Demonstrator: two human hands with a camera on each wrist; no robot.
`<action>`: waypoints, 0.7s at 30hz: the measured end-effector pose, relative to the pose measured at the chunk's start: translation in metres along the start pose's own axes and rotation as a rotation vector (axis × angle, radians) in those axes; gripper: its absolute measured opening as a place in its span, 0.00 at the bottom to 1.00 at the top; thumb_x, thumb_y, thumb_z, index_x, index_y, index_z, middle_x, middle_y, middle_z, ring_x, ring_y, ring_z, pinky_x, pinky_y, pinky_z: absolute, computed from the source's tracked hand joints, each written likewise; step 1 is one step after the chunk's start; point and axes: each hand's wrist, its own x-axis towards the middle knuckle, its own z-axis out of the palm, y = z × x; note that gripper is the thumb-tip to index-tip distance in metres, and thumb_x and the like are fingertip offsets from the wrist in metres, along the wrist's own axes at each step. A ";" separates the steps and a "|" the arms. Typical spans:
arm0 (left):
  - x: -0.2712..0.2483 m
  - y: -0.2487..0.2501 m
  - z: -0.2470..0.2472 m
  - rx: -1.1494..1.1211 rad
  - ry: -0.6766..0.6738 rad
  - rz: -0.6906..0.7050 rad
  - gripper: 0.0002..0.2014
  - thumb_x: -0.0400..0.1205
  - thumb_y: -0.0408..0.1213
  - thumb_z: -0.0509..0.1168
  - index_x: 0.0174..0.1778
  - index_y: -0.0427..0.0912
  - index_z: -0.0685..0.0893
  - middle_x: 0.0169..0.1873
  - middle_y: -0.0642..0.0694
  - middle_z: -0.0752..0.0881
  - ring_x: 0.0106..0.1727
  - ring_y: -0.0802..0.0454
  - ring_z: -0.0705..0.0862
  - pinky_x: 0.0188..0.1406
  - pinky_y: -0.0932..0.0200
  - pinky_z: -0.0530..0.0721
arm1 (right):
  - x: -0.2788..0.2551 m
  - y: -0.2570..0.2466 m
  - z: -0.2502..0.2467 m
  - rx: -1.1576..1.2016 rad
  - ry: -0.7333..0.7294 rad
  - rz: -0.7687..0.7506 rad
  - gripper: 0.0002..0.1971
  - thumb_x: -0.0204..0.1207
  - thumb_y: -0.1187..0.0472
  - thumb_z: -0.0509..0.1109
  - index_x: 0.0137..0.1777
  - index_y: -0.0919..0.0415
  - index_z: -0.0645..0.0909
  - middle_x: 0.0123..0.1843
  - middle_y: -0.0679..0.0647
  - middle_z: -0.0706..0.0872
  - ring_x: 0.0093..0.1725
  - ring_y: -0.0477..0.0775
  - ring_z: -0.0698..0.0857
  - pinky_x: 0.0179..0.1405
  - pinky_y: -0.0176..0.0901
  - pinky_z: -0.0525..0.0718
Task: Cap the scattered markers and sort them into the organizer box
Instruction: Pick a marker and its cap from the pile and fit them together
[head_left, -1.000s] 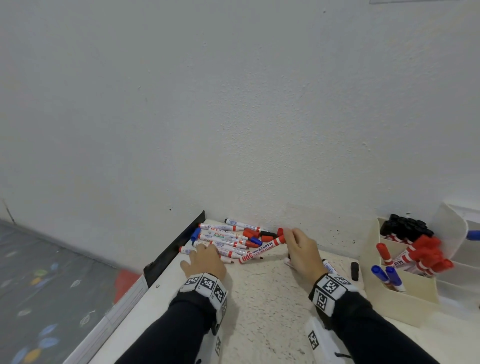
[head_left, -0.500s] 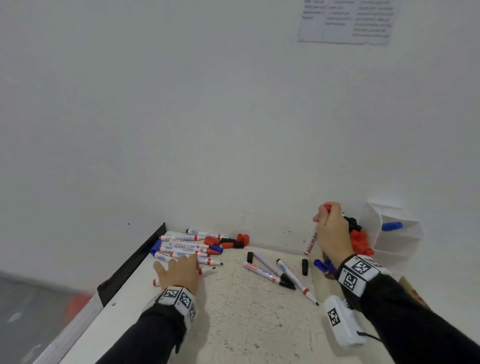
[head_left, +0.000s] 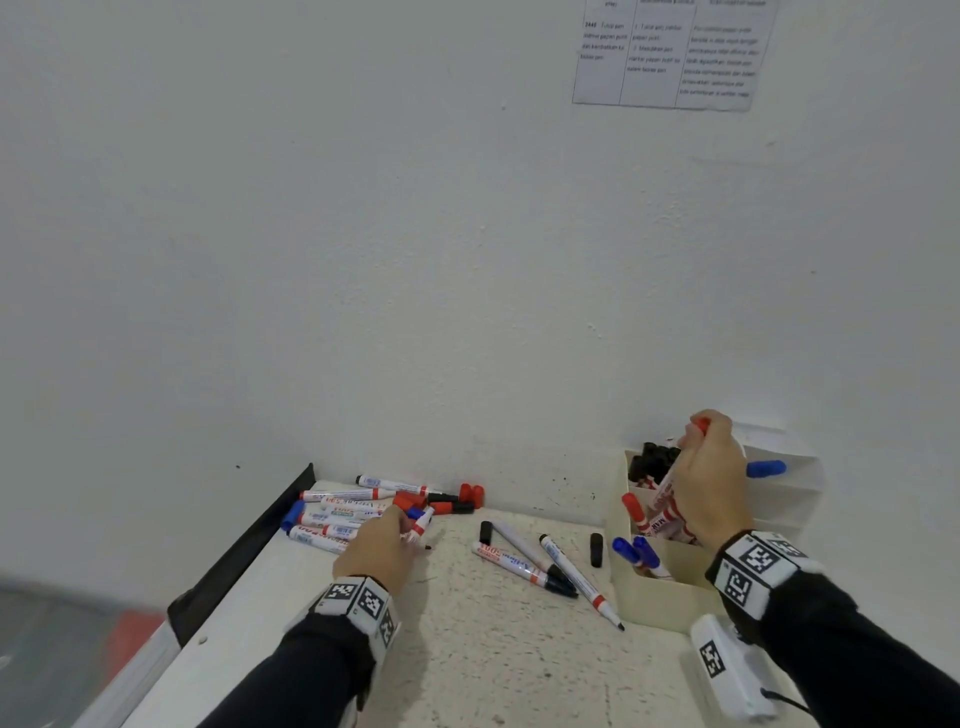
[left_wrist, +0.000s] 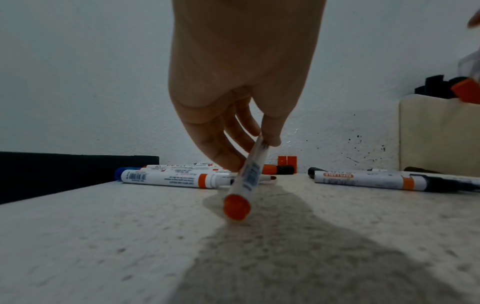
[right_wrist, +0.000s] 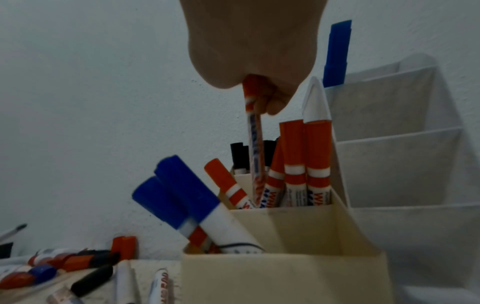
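**Red marker over the box, another lifted from the pile**

My right hand (head_left: 709, 483) is curled round a capped red marker (right_wrist: 255, 156), gripping it by the cap end. It hangs nearly upright, its lower end down among the other red-capped markers standing in the middle compartment of the box (head_left: 670, 590). The box is cream, smooth-walled plastic with square compartments: black caps (head_left: 653, 460) at the back, red in the middle, two blue-capped markers (head_left: 636, 552) leaning out of the front one. Behind it stands a white stepped holder (head_left: 789, 499) with one blue cap (head_left: 765, 468) poking out.

My left hand (head_left: 382, 545) pinches a white-barrelled marker (left_wrist: 248, 179) between thumb and fingertips, tilted, with its round orange-red butt end (left_wrist: 237, 207) low over the bench (head_left: 493, 649). Just beyond it lies the pile (head_left: 353, 512) of markers, white cylinders with printed labels and red bands, beside loose red caps (head_left: 471, 492) against the wall (head_left: 363, 234). Between my hands lie three more markers (head_left: 540, 564) and a loose black cap (head_left: 596, 549).

The bench top is pale, rough and speckled, with a black strip (head_left: 244, 556) along its left edge. The wall is matt white, flecked with ink near the box, with a printed sheet (head_left: 670, 57) stuck high up.
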 end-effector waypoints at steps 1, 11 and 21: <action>0.001 0.002 0.000 -0.033 0.000 -0.007 0.04 0.83 0.40 0.62 0.51 0.49 0.74 0.50 0.47 0.83 0.51 0.51 0.81 0.59 0.53 0.82 | -0.001 0.001 -0.001 -0.039 -0.038 -0.015 0.12 0.84 0.63 0.55 0.59 0.67 0.75 0.49 0.61 0.80 0.48 0.55 0.79 0.51 0.36 0.73; 0.005 0.009 -0.012 -0.313 0.027 -0.054 0.15 0.80 0.42 0.67 0.60 0.40 0.82 0.48 0.44 0.86 0.48 0.47 0.86 0.57 0.47 0.86 | -0.008 0.008 0.011 -0.403 -0.367 0.044 0.10 0.81 0.57 0.61 0.44 0.61 0.80 0.41 0.57 0.86 0.40 0.54 0.83 0.47 0.48 0.84; 0.015 -0.006 -0.023 -0.191 0.015 0.018 0.14 0.85 0.42 0.59 0.66 0.46 0.78 0.53 0.46 0.84 0.39 0.58 0.80 0.41 0.64 0.80 | -0.010 -0.087 0.072 -0.163 -0.508 -0.114 0.10 0.80 0.57 0.58 0.46 0.58 0.80 0.42 0.53 0.83 0.37 0.52 0.81 0.30 0.38 0.73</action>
